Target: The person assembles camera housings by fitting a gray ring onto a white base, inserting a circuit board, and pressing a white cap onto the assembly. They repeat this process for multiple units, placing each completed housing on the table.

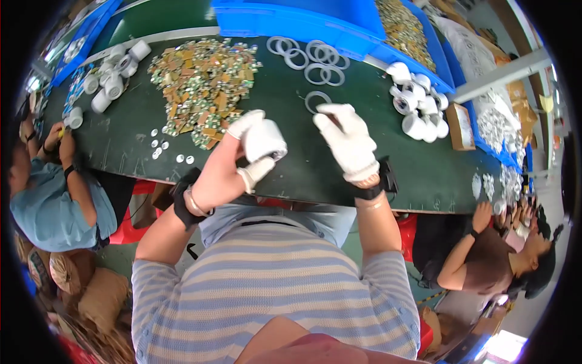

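My left hand (pixel 221 173), with white covers on some fingertips, grips a white cylindrical housing (pixel 264 141) between thumb and fingers, tilted just above the table. Its lower end shows a darker opening. My right hand (pixel 348 141), in a white glove, is to the right of it. Its thumb and forefinger meet the near edge of a translucent ring (pixel 317 97), closing on it. Several more translucent rings (pixel 324 74) lie beyond, some overlapping. A large heap of small green and tan circuit boards (pixel 203 82) spreads to the left of the housing.
White housings are piled at the left (pixel 112 88) and right (pixel 415 97). Small white discs (pixel 159 147) lie near the table's front edge. Blue bins (pixel 297 21) line the back, and a small cardboard box (pixel 459 127) stands at right. Co-workers sit on both sides.
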The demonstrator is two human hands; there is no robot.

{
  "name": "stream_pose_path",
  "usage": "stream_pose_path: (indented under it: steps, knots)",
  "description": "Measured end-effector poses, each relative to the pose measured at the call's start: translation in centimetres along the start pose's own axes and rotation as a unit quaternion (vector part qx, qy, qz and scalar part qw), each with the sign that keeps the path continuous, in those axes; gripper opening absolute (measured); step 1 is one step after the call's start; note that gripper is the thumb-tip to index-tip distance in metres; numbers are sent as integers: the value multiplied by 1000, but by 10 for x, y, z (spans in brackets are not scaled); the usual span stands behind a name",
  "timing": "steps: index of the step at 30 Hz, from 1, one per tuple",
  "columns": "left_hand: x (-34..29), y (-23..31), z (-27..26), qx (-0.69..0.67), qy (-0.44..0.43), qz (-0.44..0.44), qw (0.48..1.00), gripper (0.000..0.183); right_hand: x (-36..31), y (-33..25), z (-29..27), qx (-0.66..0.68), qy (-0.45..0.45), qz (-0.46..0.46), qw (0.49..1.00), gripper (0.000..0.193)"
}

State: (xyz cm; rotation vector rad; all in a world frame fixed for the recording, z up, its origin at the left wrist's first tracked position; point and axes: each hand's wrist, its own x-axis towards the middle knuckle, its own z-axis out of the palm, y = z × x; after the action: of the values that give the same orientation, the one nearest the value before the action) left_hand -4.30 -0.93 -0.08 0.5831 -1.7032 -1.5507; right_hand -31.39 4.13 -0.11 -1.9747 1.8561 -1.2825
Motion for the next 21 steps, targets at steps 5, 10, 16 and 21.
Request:
stream_pose_path:
  steps: [5, 10, 16, 21]
  knots:
    - [16, 37, 11, 322, -119, 281, 896, 56, -37, -29, 35, 304, -101, -64, 945, 22]
    - [17, 27, 47, 217, -130, 361, 898, 58, -99, -8, 54, 141, -99, -24, 985, 39]
    - [11, 37, 51, 116, -152, 226, 955, 80, -98, -26, 54, 450, -94, 58, 886, 51]
    - [3, 42, 50, -341, -87, 42, 935, 95, -74, -50, 63, 433, -100, 82, 892, 44]
